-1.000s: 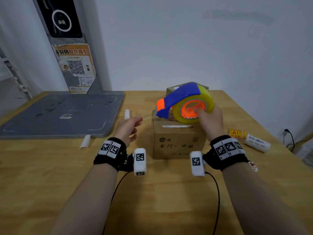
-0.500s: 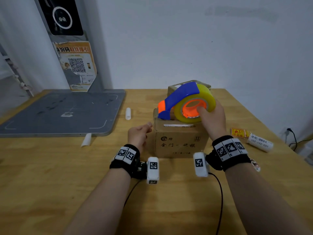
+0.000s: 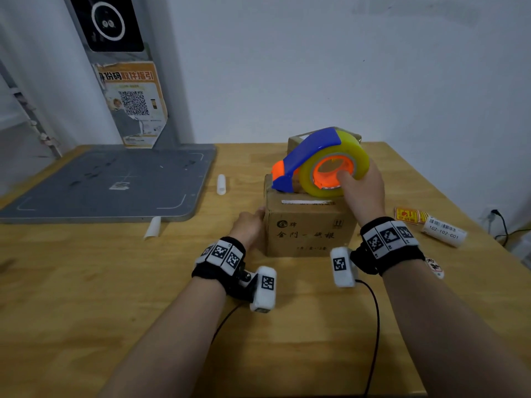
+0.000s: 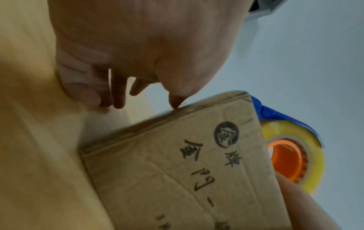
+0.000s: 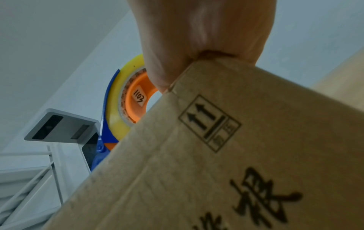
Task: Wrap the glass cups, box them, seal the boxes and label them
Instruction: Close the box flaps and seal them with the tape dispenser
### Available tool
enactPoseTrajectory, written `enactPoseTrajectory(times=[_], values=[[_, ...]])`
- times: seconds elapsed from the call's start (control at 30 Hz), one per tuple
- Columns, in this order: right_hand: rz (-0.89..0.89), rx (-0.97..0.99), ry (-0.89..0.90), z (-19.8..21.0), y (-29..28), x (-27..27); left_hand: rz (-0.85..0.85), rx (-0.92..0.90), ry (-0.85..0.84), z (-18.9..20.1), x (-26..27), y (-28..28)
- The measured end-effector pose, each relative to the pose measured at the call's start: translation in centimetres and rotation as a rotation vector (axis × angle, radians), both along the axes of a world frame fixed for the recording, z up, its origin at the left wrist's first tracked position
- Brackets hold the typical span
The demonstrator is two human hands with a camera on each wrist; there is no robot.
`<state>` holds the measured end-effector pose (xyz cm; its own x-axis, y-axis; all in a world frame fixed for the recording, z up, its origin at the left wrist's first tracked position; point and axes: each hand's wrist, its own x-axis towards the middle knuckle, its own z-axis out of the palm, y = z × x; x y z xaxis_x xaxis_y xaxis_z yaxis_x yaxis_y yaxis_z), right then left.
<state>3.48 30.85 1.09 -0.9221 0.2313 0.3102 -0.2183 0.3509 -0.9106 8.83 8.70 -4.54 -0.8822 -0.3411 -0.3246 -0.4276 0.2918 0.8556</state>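
Observation:
A closed brown cardboard box (image 3: 307, 228) with printed characters stands mid-table. A blue and orange tape dispenser (image 3: 324, 165) with a yellowish tape roll sits over the box's top, its orange nose at the top's left edge. My right hand (image 3: 362, 191) grips the roll, thumb in the orange core. My left hand (image 3: 251, 224) rests against the box's left side. In the left wrist view its fingers (image 4: 118, 99) point down and the thumb touches the box (image 4: 177, 163) edge. The right wrist view shows the dispenser (image 5: 130, 101) above the box (image 5: 236, 155). No glass cups are visible.
A second box (image 3: 296, 139) peeks out behind the dispenser. A grey mat (image 3: 109, 182) lies at left, with two white paper rolls (image 3: 221, 183) near it. A label roll (image 3: 444, 231) and a red-yellow packet (image 3: 408, 215) lie right, close to the table edge.
My left hand has moved right and forward, from open air to the box's left side. The right hand keeps the dispenser over the box top, almost unmoved.

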Motion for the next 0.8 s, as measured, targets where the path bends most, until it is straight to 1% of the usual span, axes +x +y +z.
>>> enactPoseTrajectory(times=[0.03,0.1,0.13,0.17,0.23,0.3,0.33,0.47,0.6,0.67,0.8], values=[[0.000,-0.003,-0.002,0.0,0.0,0.1,0.023,-0.041,-0.006,0.0,0.1,-0.2],[0.004,-0.009,-0.001,0.1,-0.1,0.2,0.097,-0.093,0.183,0.7,0.5,-0.4],[0.006,-0.011,-0.002,0.1,-0.1,0.3,0.097,-0.053,0.268,1.3,0.8,-0.4],[0.009,-0.009,-0.006,0.2,-0.1,0.3,0.057,0.011,0.304,2.3,1.3,0.0],[0.015,-0.011,-0.021,0.3,-0.1,0.4,-0.108,0.148,0.219,4.1,2.3,1.0],[0.014,-0.036,-0.037,0.5,-0.1,0.5,-0.211,0.200,0.162,5.0,2.9,1.5],[0.013,-0.047,-0.042,0.5,-0.3,0.6,-0.210,0.207,0.166,5.0,2.9,1.5],[0.047,-0.070,-0.049,0.6,-2.2,1.4,-0.090,0.220,0.249,4.4,3.0,0.0],[0.125,-0.093,-0.051,0.4,-5.6,1.6,-0.034,0.195,0.298,3.9,3.5,-4.0],[0.170,-0.103,-0.050,0.6,-7.1,1.4,-0.057,0.148,0.318,3.9,3.5,-6.5],[0.247,-0.100,-0.014,1.1,-9.0,0.5,-0.183,0.091,0.303,4.3,2.6,-9.8]])
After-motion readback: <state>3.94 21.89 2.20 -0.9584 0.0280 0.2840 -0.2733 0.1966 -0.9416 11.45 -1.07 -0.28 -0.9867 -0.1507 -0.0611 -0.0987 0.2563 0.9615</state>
